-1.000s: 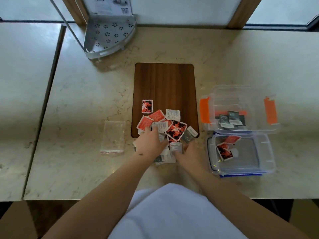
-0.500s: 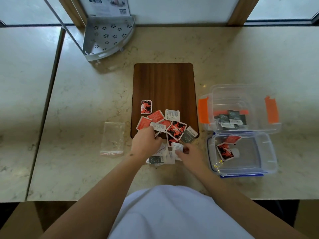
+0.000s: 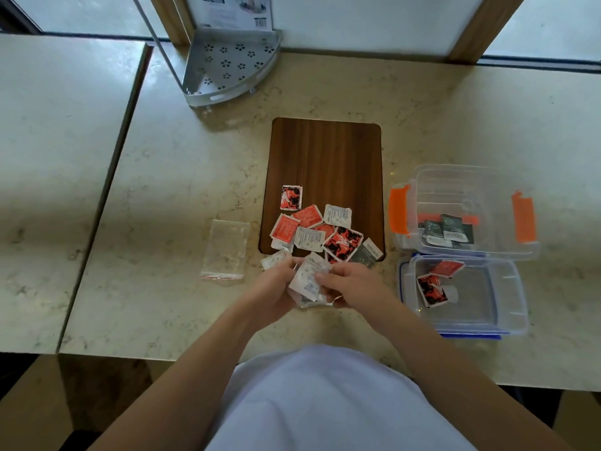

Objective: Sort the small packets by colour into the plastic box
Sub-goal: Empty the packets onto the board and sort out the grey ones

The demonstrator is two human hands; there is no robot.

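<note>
Pinching white packets (image 3: 307,281), seemingly both hands' grip

This looks like a home kitchen or dining corner. A pale marble-look worktop (image 3: 455,125) runs up to frosted window panes (image 3: 357,17) set in wooden frames (image 3: 484,27). At the far side stands a metal corner shelf (image 3: 231,66) with flower-shaped holes and its shop label still on it. A wooden cutting board (image 3: 325,164) lies in the middle, with clear plastic food boxes (image 3: 507,203) to its right.
</note>
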